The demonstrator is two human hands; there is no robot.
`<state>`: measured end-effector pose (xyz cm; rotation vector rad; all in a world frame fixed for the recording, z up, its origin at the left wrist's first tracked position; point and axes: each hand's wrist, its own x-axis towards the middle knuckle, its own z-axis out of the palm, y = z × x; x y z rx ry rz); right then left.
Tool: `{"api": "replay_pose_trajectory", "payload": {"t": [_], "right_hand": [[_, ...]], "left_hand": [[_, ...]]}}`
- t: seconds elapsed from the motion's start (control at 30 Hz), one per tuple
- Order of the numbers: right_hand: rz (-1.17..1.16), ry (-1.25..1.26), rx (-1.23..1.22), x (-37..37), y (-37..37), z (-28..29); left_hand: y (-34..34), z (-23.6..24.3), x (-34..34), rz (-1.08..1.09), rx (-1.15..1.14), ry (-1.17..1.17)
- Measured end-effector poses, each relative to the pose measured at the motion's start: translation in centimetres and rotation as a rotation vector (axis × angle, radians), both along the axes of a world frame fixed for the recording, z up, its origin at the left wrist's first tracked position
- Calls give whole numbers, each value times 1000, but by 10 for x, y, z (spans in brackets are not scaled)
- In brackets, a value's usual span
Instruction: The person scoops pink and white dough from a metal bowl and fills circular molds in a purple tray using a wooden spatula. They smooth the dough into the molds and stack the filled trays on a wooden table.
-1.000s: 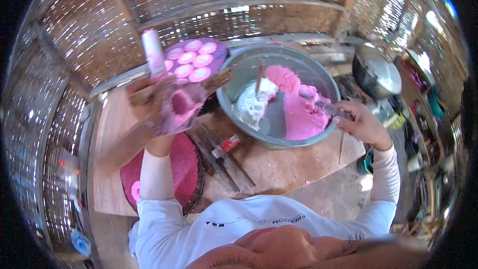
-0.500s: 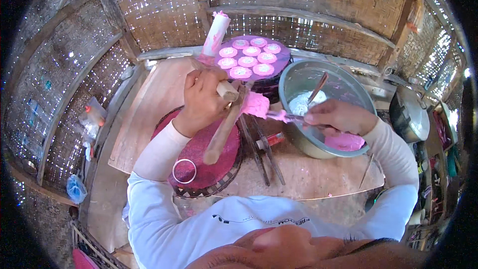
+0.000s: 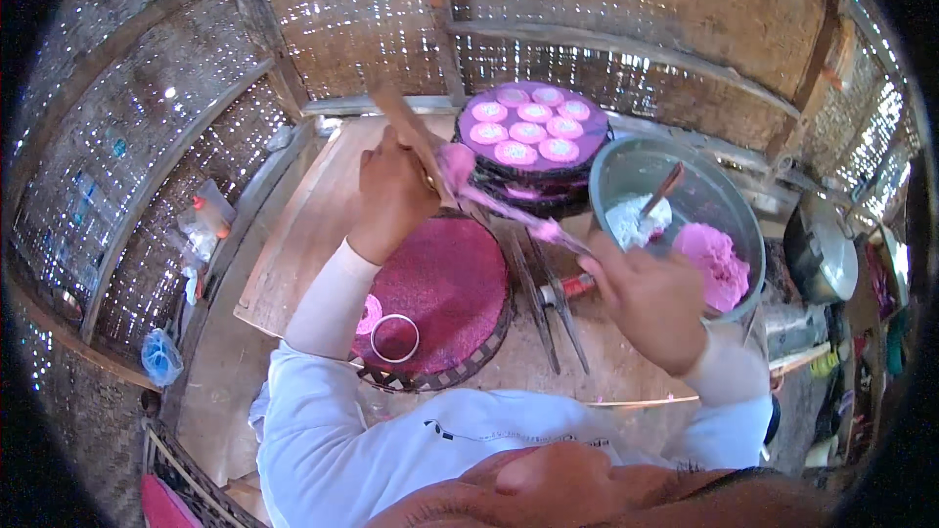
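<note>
My left hand (image 3: 396, 186) is closed around a wooden tool (image 3: 409, 132) with bar-like handles, tilted above the round red woven tray (image 3: 445, 284). Against the tool sits a lump of pink dough (image 3: 457, 168). My right hand (image 3: 650, 298) grips a thin, pink-smeared utensil (image 3: 518, 213), its far end reaching to that lump. Whether the utensil is a knife or a spatula I cannot tell. Just beyond my right hand stands the grey basin (image 3: 748, 210), holding pink dough (image 3: 714, 264) and a white mass (image 3: 631, 220) with a brown-handled utensil (image 3: 665, 186) in it.
At the back, a round purple plate (image 3: 504, 115) bears several pink rounds with pale centres. On the red tray lie a white ring (image 3: 395, 338) and a pink piece (image 3: 370, 313). Metal tongs (image 3: 543, 303) lie between tray and basin. A lidded pot (image 3: 827, 249) stands far right.
The wooden tool has turned in my left hand, and its white, dough-smeared tube no longer shows. My right hand has moved down, away from the basin, uncovering the pink dough there. The view has shifted.
</note>
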<state>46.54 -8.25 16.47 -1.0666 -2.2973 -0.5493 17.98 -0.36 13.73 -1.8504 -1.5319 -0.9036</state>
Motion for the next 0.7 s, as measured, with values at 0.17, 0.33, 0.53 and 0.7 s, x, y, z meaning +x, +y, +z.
{"api": "replay_pose_trajectory", "payload": {"t": [0.17, 0.33, 0.53, 0.7], "right_hand": [[-57, 447, -131, 1, 15, -24], [-4, 637, -212, -25, 18, -64], [31, 626, -290, -18, 11, -82], [51, 688, -643, 27, -12, -56]], "left_hand": [[7, -4, 26, -213, 189, -309], [20, -25, 69, -344, 370, -664], [24, -20, 67, -54, 204, -392], [66, -56, 25, -185, 218, -642]]}}
